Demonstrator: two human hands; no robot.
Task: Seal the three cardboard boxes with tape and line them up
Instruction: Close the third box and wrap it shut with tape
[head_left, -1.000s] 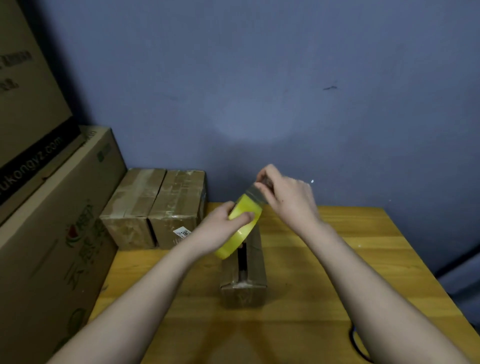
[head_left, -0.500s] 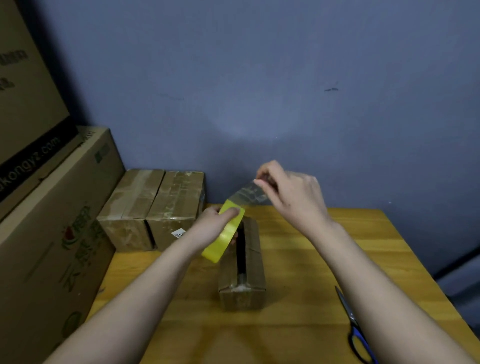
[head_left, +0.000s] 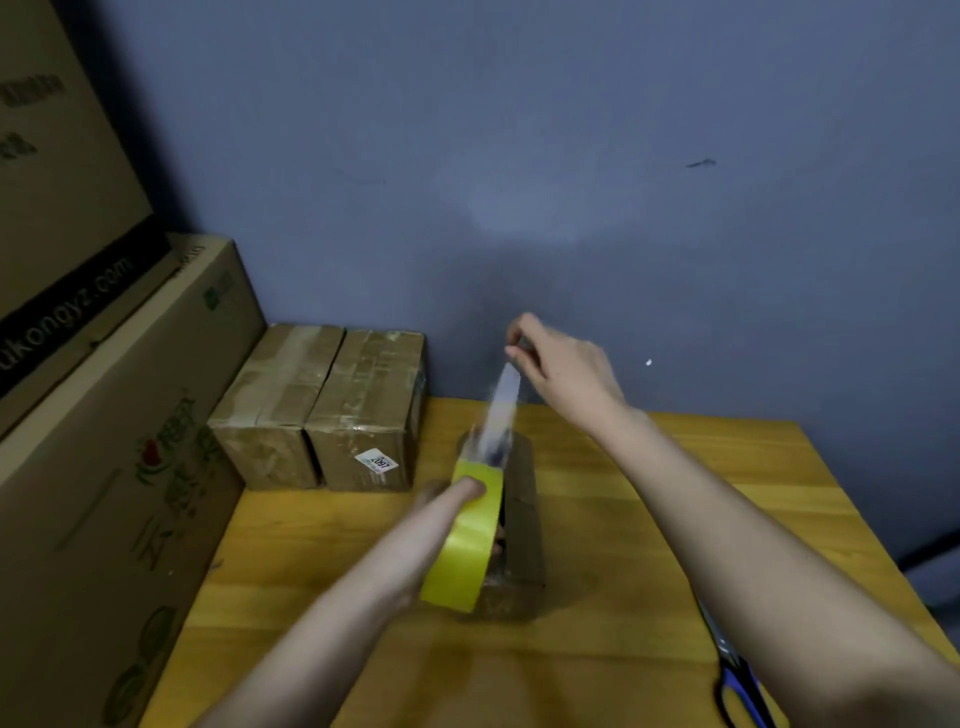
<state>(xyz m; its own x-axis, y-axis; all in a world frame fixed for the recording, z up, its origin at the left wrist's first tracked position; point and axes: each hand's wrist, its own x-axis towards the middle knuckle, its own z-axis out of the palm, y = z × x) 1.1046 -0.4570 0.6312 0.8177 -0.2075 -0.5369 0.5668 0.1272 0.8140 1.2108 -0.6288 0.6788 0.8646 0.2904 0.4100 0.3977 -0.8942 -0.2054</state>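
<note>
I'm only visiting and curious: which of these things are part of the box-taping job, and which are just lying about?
Part of the job:
- yellow tape roll in the left hand
- pulled tape strip, pinched by the right hand
- unsealed box
- two taped boxes
- scissors

Lying about:
- big printed cartons
- wooden table

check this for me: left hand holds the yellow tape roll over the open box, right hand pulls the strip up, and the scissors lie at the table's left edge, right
One detail is wrong: the scissors lie at the table's right edge, under the right forearm, as the head view shows. The rest holds: left hand holds the yellow tape roll over the open box, right hand pulls the strip up.
</note>
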